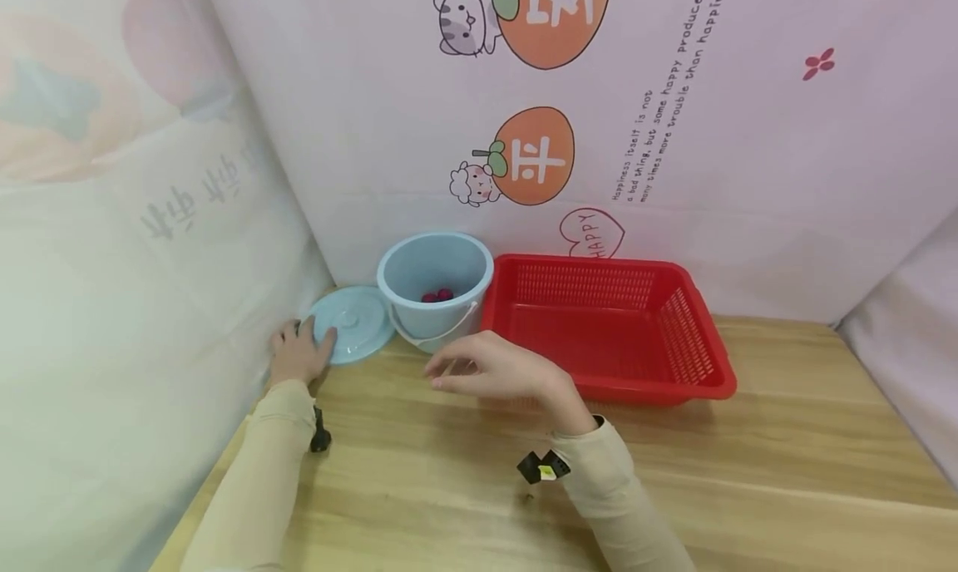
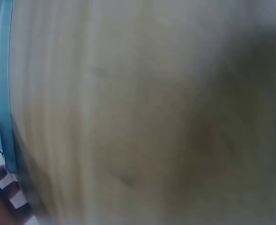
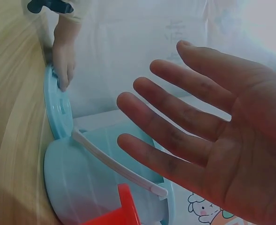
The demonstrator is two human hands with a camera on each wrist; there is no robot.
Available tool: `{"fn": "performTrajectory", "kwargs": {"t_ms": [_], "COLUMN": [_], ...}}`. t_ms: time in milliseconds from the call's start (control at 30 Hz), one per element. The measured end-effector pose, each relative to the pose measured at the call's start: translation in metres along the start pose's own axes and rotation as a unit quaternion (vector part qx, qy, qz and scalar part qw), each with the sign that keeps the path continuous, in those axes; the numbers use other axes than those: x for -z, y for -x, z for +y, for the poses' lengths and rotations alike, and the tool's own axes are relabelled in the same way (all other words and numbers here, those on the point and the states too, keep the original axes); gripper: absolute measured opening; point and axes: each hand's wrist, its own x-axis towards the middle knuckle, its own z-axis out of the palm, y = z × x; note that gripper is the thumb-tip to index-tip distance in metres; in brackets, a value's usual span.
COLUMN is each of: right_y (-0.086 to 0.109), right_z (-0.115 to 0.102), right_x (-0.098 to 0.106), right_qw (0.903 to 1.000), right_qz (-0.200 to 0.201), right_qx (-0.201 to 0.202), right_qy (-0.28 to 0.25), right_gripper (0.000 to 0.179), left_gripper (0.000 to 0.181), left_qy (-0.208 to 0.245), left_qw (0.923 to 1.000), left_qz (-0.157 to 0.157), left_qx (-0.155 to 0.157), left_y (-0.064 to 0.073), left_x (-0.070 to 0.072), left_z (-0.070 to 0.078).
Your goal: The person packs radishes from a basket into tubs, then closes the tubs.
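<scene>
My left hand (image 1: pixel 297 354) rests at the left edge of a round light-blue lid (image 1: pixel 359 327), which lies on the table. Its thumb is over the lid, and its other fingers reach along the rim. A strip of the lid's rim (image 2: pixel 4 93) shows at the left side of the left wrist view. My right hand (image 1: pixel 497 367) holds nothing and hovers before the light-blue bucket (image 1: pixel 436 314), its fingers loose and apart. Inside the bucket are small dark-red round things (image 1: pixel 445 294). The white bucket handle (image 3: pixel 116 164) hangs down across the front.
A red plastic basket (image 1: pixel 609 385) with slotted sides stands right of the bucket, close beside it. Behind them rises a printed white cloth (image 1: pixel 374 140), and another pale cloth (image 1: pixel 150 306) borders the left side. Everything stands on a wooden table (image 1: pixel 419 489).
</scene>
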Motion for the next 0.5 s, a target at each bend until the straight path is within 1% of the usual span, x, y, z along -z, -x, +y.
{"fn": "performTrajectory", "kwargs": {"t_ms": [133, 267, 333, 400, 500], "right_y": [0.002, 0.002, 0.002, 0.003, 0.004], "right_z": [0.000, -0.001, -0.004, -0.007, -0.011], "right_x": [-0.002, -0.005, -0.005, -0.003, 0.002], "right_qw": [0.9999, 0.9997, 0.9996, 0.9994, 0.9987], "right_qz": [-0.003, -0.016, -0.022, -0.025, -0.029], "right_qx": [-0.005, -0.008, -0.008, -0.011, -0.029], "right_qy": [0.010, 0.015, 0.015, 0.019, 0.030], "right_gripper": [0.027, 0.028, 0.028, 0.029, 0.029], "left_gripper": [0.092, 0.090, 0.088, 0.087, 0.086], "left_qy": [0.007, -0.001, -0.006, -0.011, -0.019], "left_qw": [0.9998, 0.9993, 0.9992, 0.9988, 0.9977], "left_qz": [-0.011, -0.021, -0.028, -0.041, -0.063], "left_qx": [0.015, 0.030, 0.029, 0.024, 0.017], "left_y": [-0.006, -0.003, -0.001, 0.001, 0.008], "left_x": [-0.003, -0.004, -0.001, 0.003, 0.014], "left_z": [0.005, 0.009, 0.010, 0.012, 0.016]}}
